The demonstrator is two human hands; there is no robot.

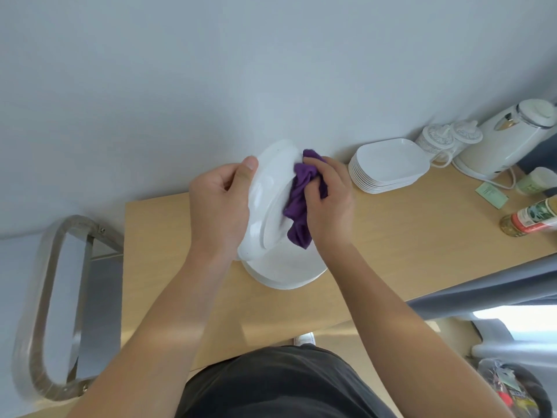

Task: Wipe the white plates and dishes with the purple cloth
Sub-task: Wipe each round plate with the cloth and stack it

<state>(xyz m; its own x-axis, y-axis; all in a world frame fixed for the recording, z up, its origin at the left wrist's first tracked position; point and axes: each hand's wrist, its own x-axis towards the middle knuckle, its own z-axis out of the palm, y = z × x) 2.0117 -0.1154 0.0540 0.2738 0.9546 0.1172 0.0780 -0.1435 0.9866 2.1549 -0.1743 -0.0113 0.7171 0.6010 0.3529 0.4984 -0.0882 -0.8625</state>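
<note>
Risks dropping the white plate: held up on edge and tilted above the counter, gripped only along its left rim by the left hand, thumb hooked over the top edge, fingers curled behind. Rubbed on the side turned right by the right hand, clenched round the bunched purple cloth. With too hard a push toward the left, likely levered out of that one-sided grip and dropped onto the stack of round plates directly below, chipping both. Also liable to knock its lower rim against that stack; looks very close there, impossible to tell whether touching. Cloth's loose tail hanging low near the stack, apt to drag or snag. As for position: plate sandwiched between the two hands, left hand on its left side, right hand and cloth pressed to its right side, near the middle of the scene, toward the far wall. Farther right, well apart from both hands, a stack of rectangular dishes resting on the counter beside two lidded mugs and a white kettle; judging by that, plenty of wiping probably yet to do.
</note>
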